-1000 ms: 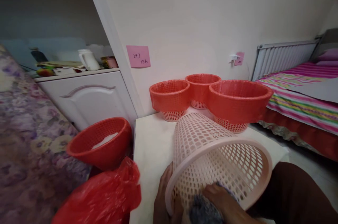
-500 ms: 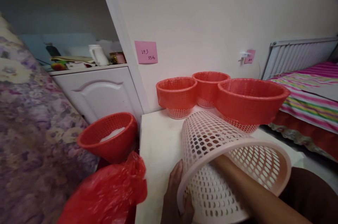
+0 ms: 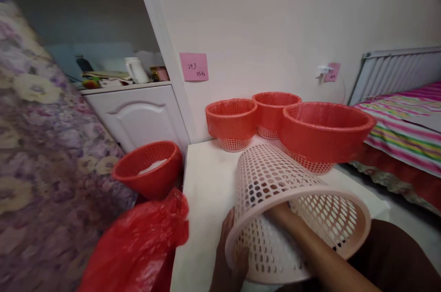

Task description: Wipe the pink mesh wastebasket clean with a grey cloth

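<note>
A pale pink mesh basket (image 3: 275,191) lies tilted on its side on the white tabletop (image 3: 203,191), mouth toward the person. The left hand (image 3: 229,255) clasps its rim from outside at the lower left. The right hand (image 3: 280,213) reaches deep inside the basket; whether it grips anything cannot be told. Just left of the left hand lies a crumpled red plastic bag (image 3: 138,246). Beyond the basket stand three red-lined baskets (image 3: 324,131), the nearest one just beside it.
</note>
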Tool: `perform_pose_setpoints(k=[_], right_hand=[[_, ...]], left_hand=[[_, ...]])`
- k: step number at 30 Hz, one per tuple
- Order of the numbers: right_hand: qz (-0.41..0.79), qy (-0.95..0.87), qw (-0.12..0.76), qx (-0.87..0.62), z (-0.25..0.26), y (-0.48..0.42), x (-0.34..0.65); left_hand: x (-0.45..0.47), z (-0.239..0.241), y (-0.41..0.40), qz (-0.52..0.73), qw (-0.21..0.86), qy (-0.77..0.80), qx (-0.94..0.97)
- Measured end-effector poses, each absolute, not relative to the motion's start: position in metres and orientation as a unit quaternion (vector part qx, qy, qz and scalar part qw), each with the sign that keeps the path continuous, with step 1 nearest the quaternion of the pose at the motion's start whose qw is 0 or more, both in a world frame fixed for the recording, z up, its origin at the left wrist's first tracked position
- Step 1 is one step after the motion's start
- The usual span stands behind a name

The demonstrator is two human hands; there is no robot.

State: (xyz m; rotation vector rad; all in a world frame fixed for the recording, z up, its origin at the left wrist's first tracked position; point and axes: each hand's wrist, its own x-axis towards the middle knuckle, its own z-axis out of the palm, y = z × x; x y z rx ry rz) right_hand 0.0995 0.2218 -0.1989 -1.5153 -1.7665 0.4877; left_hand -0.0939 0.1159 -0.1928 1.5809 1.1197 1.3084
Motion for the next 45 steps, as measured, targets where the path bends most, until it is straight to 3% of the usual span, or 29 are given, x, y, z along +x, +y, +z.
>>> perform_pose_setpoints(k=[7, 17, 23, 35, 45], right_hand=[[0.169, -0.774, 0.228, -0.565, -0.202, 0.171, 0.109], [0.213, -0.817, 0.184, -0.504, -0.217, 0.101, 0.123], [0.241, -0.834, 0.073, -0.491, -0.212, 0.096, 0.125], [0.247, -0.839, 0.107, -0.473, -0.236, 0.106, 0.126], [0.282, -0.853, 0.169, -0.406, -0.217, 0.111, 0.115]], left_hand=[[-0.076, -0.222, 0.099, 0.521, 0.429, 0.530, 0.513], [-0.063, -0.204, 0.086, 0.505, 0.421, 0.532, 0.534], [-0.062, -0.202, 0.083, 0.478, 0.403, 0.559, 0.545], [-0.060, -0.203, 0.082, 0.463, 0.373, 0.581, 0.556], [-0.058, -0.218, 0.073, 0.529, 0.350, 0.603, 0.484]])
